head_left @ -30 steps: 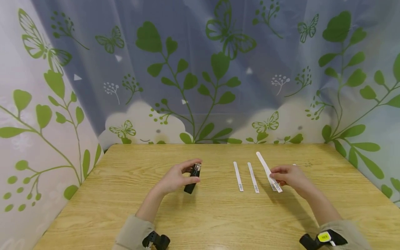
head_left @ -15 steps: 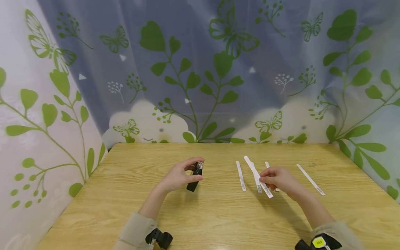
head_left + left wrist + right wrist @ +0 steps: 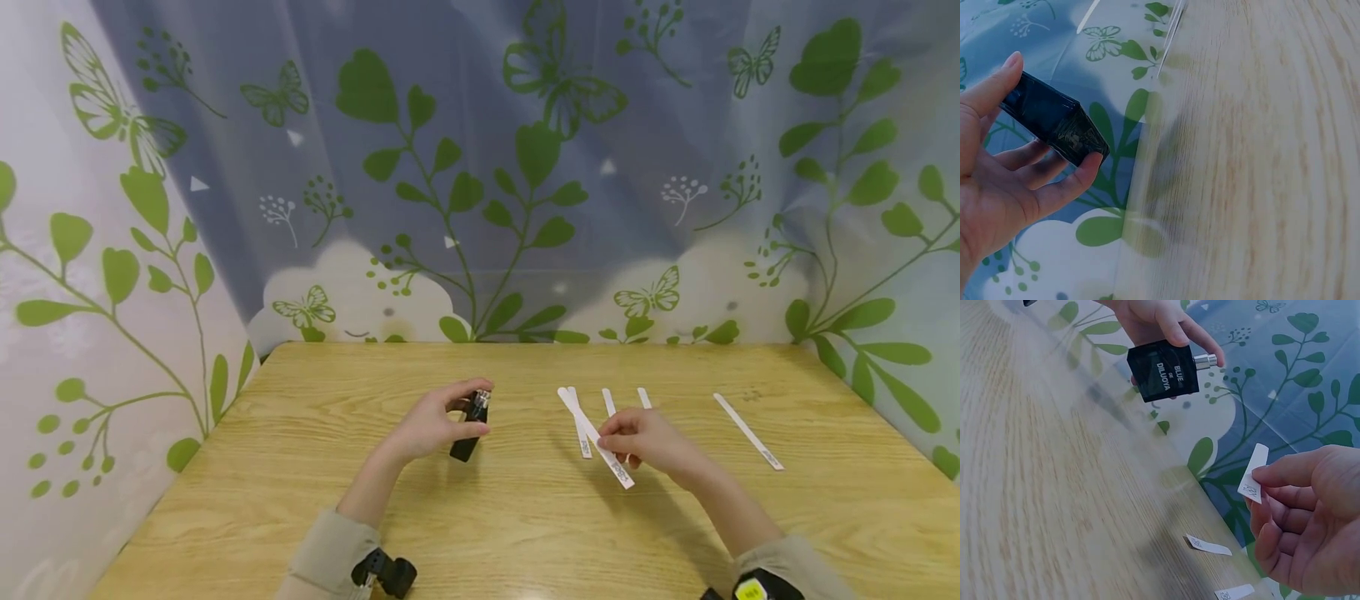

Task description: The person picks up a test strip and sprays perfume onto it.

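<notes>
My left hand holds a dark perfume bottle above the table, its thumb and fingers around the sides. One finger reaches over the silver spray nozzle, and pale lettering shows on the front. Between thumb and fingers my right hand pinches a white paper test strip, slanted with its printed end toward me. In the head view this strip crosses over the leftmost strip on the table. Two more strips lie partly hidden behind the right hand.
Apart from the others, a white strip lies on the wooden table at the right. Behind the table's far edge hangs a curtain with green leaves and butterflies.
My right hand has carried its strip leftward across the strips on the table, toward the bottle. This uncovers the strip at the right. The left hand stays nearly in place, still holding the bottle.
</notes>
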The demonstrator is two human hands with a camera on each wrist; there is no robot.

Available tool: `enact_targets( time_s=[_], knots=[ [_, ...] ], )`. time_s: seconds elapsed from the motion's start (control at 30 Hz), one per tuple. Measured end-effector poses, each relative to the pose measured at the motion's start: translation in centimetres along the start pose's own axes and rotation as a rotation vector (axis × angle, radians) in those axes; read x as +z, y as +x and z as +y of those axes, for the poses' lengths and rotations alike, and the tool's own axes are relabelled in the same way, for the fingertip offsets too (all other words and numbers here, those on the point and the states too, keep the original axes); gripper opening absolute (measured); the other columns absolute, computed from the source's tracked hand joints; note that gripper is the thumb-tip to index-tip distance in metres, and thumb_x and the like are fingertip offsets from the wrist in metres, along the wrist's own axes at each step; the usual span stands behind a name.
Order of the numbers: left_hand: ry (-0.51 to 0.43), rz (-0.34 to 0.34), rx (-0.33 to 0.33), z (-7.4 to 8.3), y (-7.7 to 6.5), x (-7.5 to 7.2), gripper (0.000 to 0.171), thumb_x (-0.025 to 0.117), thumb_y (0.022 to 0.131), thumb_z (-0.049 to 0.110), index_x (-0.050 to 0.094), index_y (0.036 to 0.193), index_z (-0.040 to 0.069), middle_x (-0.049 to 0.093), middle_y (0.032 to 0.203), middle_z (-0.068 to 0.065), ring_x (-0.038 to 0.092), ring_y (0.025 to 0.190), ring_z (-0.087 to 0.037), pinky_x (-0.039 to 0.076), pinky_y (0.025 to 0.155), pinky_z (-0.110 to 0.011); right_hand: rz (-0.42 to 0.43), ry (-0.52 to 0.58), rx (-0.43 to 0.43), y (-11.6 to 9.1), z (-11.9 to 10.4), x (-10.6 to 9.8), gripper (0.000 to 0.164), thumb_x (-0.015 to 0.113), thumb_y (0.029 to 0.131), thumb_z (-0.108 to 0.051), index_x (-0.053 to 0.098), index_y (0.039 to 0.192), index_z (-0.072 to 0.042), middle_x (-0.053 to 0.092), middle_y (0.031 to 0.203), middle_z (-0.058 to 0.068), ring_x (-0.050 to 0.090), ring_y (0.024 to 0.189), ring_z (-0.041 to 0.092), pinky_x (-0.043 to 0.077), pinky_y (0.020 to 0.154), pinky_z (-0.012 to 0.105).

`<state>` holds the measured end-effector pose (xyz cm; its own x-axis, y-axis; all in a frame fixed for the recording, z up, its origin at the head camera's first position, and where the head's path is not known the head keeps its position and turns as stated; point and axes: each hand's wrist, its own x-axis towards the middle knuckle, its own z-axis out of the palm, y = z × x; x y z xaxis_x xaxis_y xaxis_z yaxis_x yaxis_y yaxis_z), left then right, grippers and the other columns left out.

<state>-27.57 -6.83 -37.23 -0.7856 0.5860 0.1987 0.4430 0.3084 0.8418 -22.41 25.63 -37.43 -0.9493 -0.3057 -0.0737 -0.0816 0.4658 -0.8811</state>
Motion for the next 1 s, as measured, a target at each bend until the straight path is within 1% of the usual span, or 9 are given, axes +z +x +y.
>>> enact_targets(
  time_s=[0.1,0.23,0.4,0.5,0.7,0.87,0.93,1.0],
  knots=[
    [-0.003,-0.006,-0.003,0.0,0.0,0.0,0.054,0.07,0.084,0.021,0.05,0.134,0.017,0.048,0.135,-0.008,0.046,0.12,-0.032,0.038,0.097,-0.05,-0.019,0.0,-0.009,0.0,-0.2,0.4,0.023,0.061,0.09,-0.016,0.061,0.098,0.005,0.058,0.072,0.003,0.052,0.065,0.018,0.044,0.054,0.027],
    [-0.013,-0.014,0.007,-0.1,0.1,0.1,0.054,0.07,0.085,0.019,0.05,0.134,0.015,0.049,0.133,-0.009,0.048,0.117,-0.031,0.037,0.097,-0.05,-0.047,0.01,-0.019,0.0,-0.4,0.8,0.023,0.061,0.09,-0.017,0.06,0.097,0.004,0.058,0.072,0.003,0.051,0.064,0.017,0.043,0.054,0.026],
    [-0.034,-0.012,0.012,0.2,-0.1,0.1,0.056,0.069,0.085,0.012,0.047,0.136,0.01,0.048,0.135,-0.012,0.048,0.117,-0.031,0.038,0.097,-0.049,-0.072,0.023,-0.035,0.0,-0.6,1.4,0.02,0.061,0.09,-0.015,0.06,0.096,0.004,0.057,0.071,0.003,0.05,0.063,0.015,0.043,0.053,0.026],
    [-0.029,-0.012,0.016,0.3,-0.1,0.1,0.056,0.068,0.085,0.011,0.047,0.137,0.009,0.047,0.135,-0.014,0.048,0.116,-0.033,0.038,0.096,-0.051,-0.08,0.035,-0.046,0.1,-0.8,1.8,0.018,0.06,0.09,-0.013,0.06,0.095,0.005,0.056,0.07,0.002,0.049,0.062,0.014,0.043,0.053,0.025],
    [0.009,-0.014,0.011,0.3,-0.1,0.1,0.055,0.07,0.084,0.019,0.05,0.135,0.014,0.048,0.136,-0.009,0.05,0.115,-0.029,0.038,0.097,-0.049,-0.07,0.048,-0.053,0.3,-1.2,2.4,0.018,0.06,0.09,-0.012,0.061,0.095,0.005,0.055,0.067,0.002,0.047,0.058,0.012,0.042,0.052,0.024],
    [0.05,-0.019,-0.019,0.6,-0.1,0.3,0.055,0.072,0.083,0.024,0.052,0.134,0.02,0.049,0.134,-0.007,0.05,0.116,-0.031,0.043,0.092,-0.047,-0.055,0.035,-0.043,0.4,-1.4,2.7,0.017,0.06,0.09,-0.013,0.062,0.093,0.004,0.055,0.065,0.002,0.046,0.056,0.01,0.042,0.052,0.024],
    [0.069,-0.016,-0.027,0.7,-0.1,0.4,0.055,0.072,0.082,0.026,0.052,0.134,0.022,0.05,0.134,-0.006,0.049,0.116,-0.031,0.043,0.091,-0.047,-0.053,0.033,-0.049,0.4,-1.4,2.7,0.017,0.061,0.089,-0.012,0.062,0.092,0.004,0.055,0.065,0.002,0.047,0.056,0.011,0.042,0.052,0.024],
    [0.08,-0.008,-0.027,0.9,-0.1,0.4,0.054,0.072,0.082,0.026,0.053,0.133,0.023,0.05,0.134,-0.005,0.048,0.118,-0.031,0.042,0.093,-0.048,-0.055,0.037,-0.053,0.5,-1.4,2.8,0.016,0.061,0.089,-0.012,0.062,0.092,0.004,0.054,0.064,0.001,0.047,0.056,0.012,0.042,0.051,0.024]
  ],
)
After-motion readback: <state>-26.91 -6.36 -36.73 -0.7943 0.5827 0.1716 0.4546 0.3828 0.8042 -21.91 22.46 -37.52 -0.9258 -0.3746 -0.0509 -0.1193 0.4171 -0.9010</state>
